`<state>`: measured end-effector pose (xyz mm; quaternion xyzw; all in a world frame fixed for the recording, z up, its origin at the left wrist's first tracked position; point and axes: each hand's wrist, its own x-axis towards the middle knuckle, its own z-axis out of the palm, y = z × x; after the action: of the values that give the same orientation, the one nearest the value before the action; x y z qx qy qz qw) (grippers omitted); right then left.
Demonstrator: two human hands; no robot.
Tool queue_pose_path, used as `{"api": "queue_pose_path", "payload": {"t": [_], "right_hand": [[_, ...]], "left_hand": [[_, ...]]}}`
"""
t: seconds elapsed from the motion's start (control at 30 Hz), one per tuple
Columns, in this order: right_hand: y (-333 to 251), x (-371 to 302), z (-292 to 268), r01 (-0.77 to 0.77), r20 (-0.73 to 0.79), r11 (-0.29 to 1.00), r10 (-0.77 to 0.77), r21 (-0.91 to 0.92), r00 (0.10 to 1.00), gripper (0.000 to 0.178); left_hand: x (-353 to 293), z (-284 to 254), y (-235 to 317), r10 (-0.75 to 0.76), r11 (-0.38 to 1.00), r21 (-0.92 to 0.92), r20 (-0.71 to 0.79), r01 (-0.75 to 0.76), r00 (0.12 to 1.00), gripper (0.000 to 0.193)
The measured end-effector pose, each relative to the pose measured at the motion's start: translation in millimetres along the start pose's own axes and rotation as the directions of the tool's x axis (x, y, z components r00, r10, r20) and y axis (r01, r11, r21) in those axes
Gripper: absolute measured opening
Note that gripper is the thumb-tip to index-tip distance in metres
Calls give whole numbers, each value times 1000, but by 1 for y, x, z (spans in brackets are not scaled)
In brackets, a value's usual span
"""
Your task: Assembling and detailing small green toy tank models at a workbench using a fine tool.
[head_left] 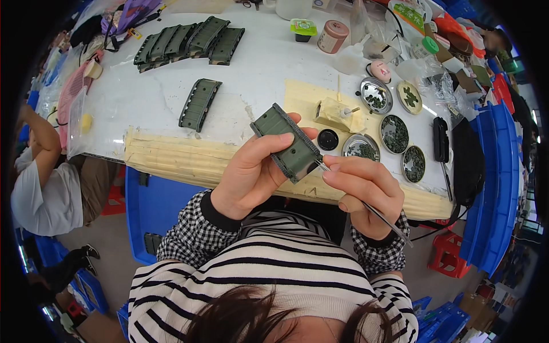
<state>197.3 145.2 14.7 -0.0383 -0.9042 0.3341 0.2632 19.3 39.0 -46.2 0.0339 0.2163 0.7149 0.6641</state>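
Here, a pink round tub (332,36) with a pale label is seen at the far side of the white table (263,74); a small green-lidded box (303,27) is set just left of the tub; clear bags (374,34) are piled to its right. Over the table's near edge, a green model part (287,144) is held tight in the left hand (251,174); thin metal tweezers (366,204) are pinched in the right hand (366,194), their tip touching the part.
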Motion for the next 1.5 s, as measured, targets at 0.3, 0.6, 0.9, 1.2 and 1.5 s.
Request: {"api": "queue_pose_path", "payload": {"t": [0.3,0.6,0.9,1.2,1.5], "right_hand": [[1,4,-3,21,11,999,-21,-26,1000,37],[0,1,2,8,-29,999,-9,-31,1000,36],[3,-3,5,16,-48,999,-18,-38,999,36],[4,-17,11,-48,-509,992,102,119,855,50],[-15,7,-6,126,-226,989,-140,-75,964,38]], "left_hand": [[1,-1,-1,2,1000,-28,-4,-2,1000,38],[0,0,-2,9,997,-76,4,-9,1000,34],[0,0,-3,14,997,-72,8,-13,1000,35],[9,6,16,169,961,-242,145,-130,975,46],[23,18,22,12,801,-584,236,131,972,61]]}}
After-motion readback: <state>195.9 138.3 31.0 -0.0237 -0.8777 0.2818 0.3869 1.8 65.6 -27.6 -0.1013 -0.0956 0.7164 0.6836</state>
